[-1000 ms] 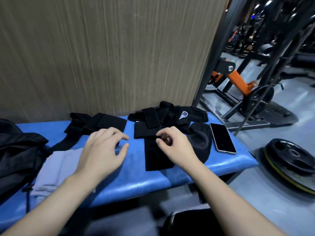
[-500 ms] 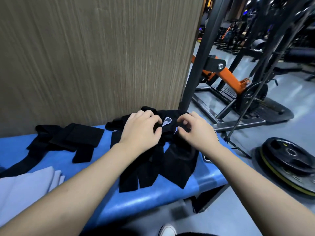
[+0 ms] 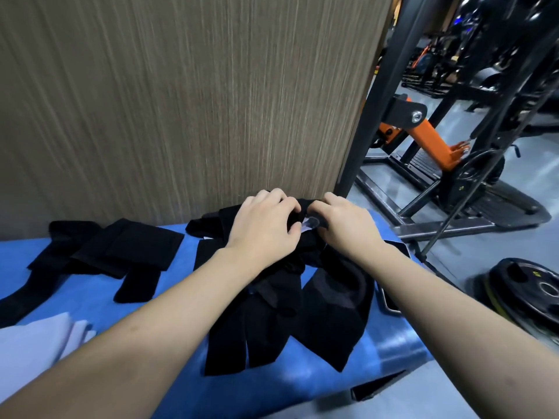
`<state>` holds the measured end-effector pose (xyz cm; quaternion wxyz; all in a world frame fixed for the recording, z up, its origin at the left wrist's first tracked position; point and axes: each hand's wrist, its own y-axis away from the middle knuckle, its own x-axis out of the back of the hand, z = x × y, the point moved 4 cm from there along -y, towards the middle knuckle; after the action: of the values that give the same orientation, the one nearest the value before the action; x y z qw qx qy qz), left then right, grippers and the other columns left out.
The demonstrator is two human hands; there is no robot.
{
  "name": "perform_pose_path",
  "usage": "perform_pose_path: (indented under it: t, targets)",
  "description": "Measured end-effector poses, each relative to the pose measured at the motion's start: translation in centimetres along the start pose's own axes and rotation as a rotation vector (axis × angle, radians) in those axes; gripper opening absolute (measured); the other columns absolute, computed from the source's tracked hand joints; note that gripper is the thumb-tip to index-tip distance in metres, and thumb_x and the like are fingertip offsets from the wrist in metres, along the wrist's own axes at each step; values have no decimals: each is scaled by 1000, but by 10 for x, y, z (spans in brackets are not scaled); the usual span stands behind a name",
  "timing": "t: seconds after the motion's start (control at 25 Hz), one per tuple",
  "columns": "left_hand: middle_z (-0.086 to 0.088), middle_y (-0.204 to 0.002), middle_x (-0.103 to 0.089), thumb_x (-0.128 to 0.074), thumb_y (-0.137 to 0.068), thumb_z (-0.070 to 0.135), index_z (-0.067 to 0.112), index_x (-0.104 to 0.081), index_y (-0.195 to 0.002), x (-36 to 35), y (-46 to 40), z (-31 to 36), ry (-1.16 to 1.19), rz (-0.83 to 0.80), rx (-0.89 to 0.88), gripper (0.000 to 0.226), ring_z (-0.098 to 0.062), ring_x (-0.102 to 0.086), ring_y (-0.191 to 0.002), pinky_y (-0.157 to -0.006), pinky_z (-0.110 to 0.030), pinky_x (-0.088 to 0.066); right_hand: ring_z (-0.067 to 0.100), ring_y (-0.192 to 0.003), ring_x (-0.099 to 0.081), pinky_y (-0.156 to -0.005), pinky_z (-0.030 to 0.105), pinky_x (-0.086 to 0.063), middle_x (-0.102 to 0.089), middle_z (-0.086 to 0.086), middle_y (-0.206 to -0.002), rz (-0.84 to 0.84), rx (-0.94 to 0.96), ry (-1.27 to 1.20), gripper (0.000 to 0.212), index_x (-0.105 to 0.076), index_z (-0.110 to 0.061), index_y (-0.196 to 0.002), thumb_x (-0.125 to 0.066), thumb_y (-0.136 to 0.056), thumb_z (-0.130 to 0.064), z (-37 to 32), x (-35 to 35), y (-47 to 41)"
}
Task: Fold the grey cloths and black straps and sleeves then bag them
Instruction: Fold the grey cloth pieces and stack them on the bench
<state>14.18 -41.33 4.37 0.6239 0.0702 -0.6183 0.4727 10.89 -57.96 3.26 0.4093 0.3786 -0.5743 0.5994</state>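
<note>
You are gripping the heap of black sleeves (image 3: 302, 300) on the blue bench (image 3: 302, 388), left hand (image 3: 263, 228) and right hand (image 3: 348, 228) curled into its far edge. Grey cloths (image 3: 36, 343) are lying at the left.

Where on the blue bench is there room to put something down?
Bare blue bench shows between the left black straps, grey cloths and black pile. It is crowded where both hands grip that pile, beside the phone.

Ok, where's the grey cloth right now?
Head view, lower left: the grey cloth lies on the blue bench, nearer than the black straps.
</note>
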Motion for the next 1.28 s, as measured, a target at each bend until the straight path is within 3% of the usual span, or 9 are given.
perform_pose_path:
  t: [0.16, 0.28, 0.4, 0.68, 0.84, 0.92, 1.04, 1.2, 1.28]
  targets:
    - [10, -118, -59, -56, -92, 40, 28, -63, -121, 5, 1, -9, -4, -24, 24, 33, -17, -52, -111, -97, -31, -34, 26, -78, -60, -51, 30, -35, -49, -3, -85, 98, -4, -31, 5, -63, -21, -91, -59, -89, -19, -6, 14, -4]
    - [9, -120, -58, -55, -93, 41, 27, -62, -124, 11, 3, -8, -2, -34, 30, 34, -17, -51, -113, -98, -30, -35, 28, -81, -61, -59, 36, -47, -54, -2, -90, 163, -82, -69, 7, -59, -20, -94, -57, -87, -22, -2, 46, -10]
    - [9, -120, -58, -55, -93, 42, 26, -61, -124, 23, 4, -1, 2, -24, 35, 36, -17, -52, -113, -97, -31, -36, 28, -85, -60, -66, 37, -47, -58, -2, -91, 267, -128, -122, 8, -57, -20, -94, -57, -86, -21, 1, 89, -12]
    - [6, -130, -55, -40, -98, 54, 22, -59, -132, 54, -6, 36, 47, -95, 62, 50, -20, -51, -119, -103, -36, -36, 23, -72, -61, -63, 36, -48, -64, -2, -77, 450, -323, -359, 8, -53, -17, -95, -54, -88, -20, 12, 181, -6]
    - [5, -132, -55, -45, -99, 44, 21, -53, -137, 85, -6, 64, 181, -2, 29, 45, -20, -53, -120, -103, -36, -38, 26, -79, -58, -70, 41, -50, -61, -1, -78, 514, -393, -408, 10, -52, -17, -97, -52, -89, -23, 15, 230, 6]
    - [8, -135, -54, -49, -96, 52, 22, -48, -142, 100, -7, 79, 282, 19, 44, 55, -16, -52, -124, -104, -36, -39, 27, -81, -58, -71, 41, -49, -58, -2, -77, 541, -397, -449, 12, -51, -12, -97, -51, -90, -22, 13, 248, 12]
    - [10, -144, -45, -57, -82, 71, 26, -29, -153, 112, -1, 95, 487, -102, 130, 88, -11, -46, -133, -106, -42, -42, 21, -77, -56, -69, 35, -47, -58, -3, -79, 552, -406, -542, 14, -53, -8, -99, -51, -91, -19, 4, 267, 19]
    - [10, -155, -28, -71, -74, 68, 32, -7, -157, 128, 31, 99, 694, -106, 191, 111, -12, -40, -138, -104, -36, -43, 5, -61, -46, -47, 12, -37, -54, -2, -75, 569, -403, -678, 12, -54, -6, -94, -54, -88, -16, -27, 286, 29]
    - [21, -157, -12, -74, -71, 67, 40, 3, -155, 136, 58, 95, 757, -72, 208, 117, -8, -38, -138, -98, -31, -41, 4, -57, -49, -42, 14, -43, -49, -1, -73, 548, -416, -860, 5, -50, -8, -89, -53, -87, -12, -47, 288, 31]
